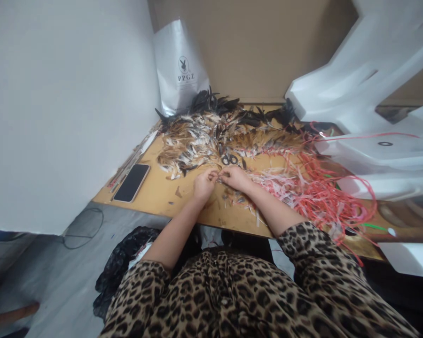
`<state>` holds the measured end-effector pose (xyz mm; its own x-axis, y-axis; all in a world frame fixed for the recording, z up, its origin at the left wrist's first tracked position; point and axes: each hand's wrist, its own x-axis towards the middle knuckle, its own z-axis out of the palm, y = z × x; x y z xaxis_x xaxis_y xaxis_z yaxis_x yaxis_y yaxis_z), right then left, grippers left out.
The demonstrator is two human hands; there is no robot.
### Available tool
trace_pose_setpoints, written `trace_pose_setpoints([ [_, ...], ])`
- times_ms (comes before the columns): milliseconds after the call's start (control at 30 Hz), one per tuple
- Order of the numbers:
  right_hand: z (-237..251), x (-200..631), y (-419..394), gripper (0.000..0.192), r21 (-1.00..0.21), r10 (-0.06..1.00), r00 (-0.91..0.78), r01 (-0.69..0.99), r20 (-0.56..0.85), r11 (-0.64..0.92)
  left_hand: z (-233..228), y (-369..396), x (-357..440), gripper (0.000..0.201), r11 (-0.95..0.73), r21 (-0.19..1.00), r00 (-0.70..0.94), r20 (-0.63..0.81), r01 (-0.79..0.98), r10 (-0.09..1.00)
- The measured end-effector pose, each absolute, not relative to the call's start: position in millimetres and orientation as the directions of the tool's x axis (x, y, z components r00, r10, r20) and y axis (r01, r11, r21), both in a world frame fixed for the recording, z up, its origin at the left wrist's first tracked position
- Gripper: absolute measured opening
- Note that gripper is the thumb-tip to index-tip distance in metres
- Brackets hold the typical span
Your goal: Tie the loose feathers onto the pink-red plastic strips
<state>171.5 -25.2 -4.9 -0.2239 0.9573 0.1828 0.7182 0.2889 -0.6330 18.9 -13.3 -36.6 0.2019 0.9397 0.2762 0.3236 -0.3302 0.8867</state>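
My left hand (pixel 205 183) and my right hand (pixel 234 178) meet over the table's front part, fingertips pinched and almost touching. Whatever small thing sits between the fingers is too fine to make out. Just beyond them lie black-handled scissors (pixel 229 159), their blades partly hidden among feathers. A heap of brown and white feathers (pixel 186 141) spreads behind my left hand. Past my right hand runs a row of brown feathers (pixel 268 140) bound along its lower edge. Pink and white plastic strips (pixel 313 192) lie tangled beside my right forearm.
A phone (pixel 132 183) rests at the table's left edge. Behind the feathers stands a silver bag (pixel 181 70). White foam pieces (pixel 366 70) crowd the right side. A white panel (pixel 66 108) borders the left. On the floor lies a black plastic bag (pixel 121 263).
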Motion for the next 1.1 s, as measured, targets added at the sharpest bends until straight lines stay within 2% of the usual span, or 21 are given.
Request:
trace_pose_setpoints([
  [233,-10.1,174.6,-22.4,0.018,-0.721,0.962,-0.22,0.639,0.163,0.269,-37.4,-12.6,16.6,0.02,-0.324,0.907,0.204,0.275,0.27,0.94],
  [400,-8.9,174.8,-23.6,0.017,-0.745,0.961,-0.235,0.613,0.145,0.262,-42.8,-10.2,14.0,0.015,-0.333,0.895,0.198,0.283,0.298,0.939],
  [667,-1.4,173.3,-29.1,0.017,-0.679,0.958,-0.252,0.681,0.136,0.276,-40.5,-11.2,10.5,0.008,-0.299,0.902,0.2,0.246,0.31,0.948],
  [867,2.4,173.2,-32.0,0.013,-0.642,0.949,-0.264,0.7,0.175,0.313,-37.2,-11.5,8.2,0.011,-0.201,0.947,0.205,0.151,0.25,0.967],
  [1100,-2.8,174.4,-29.5,0.011,-0.597,0.936,-0.254,0.721,0.245,0.352,-40.1,-11.1,2.9,0.007,-0.264,0.929,0.238,0.203,0.26,0.95],
])
